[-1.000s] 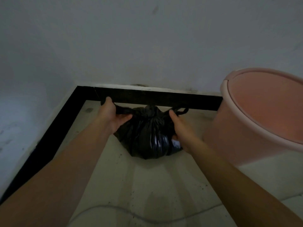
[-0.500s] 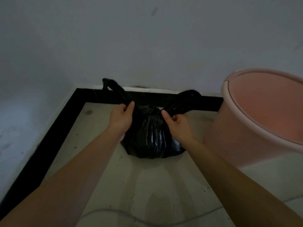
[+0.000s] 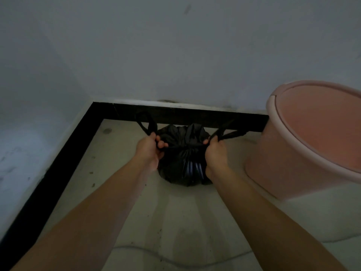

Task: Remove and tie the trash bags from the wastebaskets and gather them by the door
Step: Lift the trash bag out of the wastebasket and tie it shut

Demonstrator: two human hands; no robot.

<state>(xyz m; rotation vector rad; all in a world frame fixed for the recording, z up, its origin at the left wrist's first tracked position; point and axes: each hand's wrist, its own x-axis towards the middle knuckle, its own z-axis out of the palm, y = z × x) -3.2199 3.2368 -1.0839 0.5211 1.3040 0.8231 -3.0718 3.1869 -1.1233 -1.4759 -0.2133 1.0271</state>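
A black trash bag sits on the pale floor in a dim corner, its mouth gathered at the top. My left hand grips the bag's left handle loop, which sticks up against the black skirting. My right hand grips the right handle loop, stretched out toward the right. Both hands sit close against the bag's gathered neck. A pink wastebasket stands just right of the bag, with no bag visible in it.
White walls meet in the corner behind the bag, edged by a black skirting board. A thin pale cord lies across the floor near me. The floor is dusty with dark specks.
My hands came in toward the bag's neck, then dropped a little and pulled the two handle loops outward. The bag stays in the same spot on the floor.
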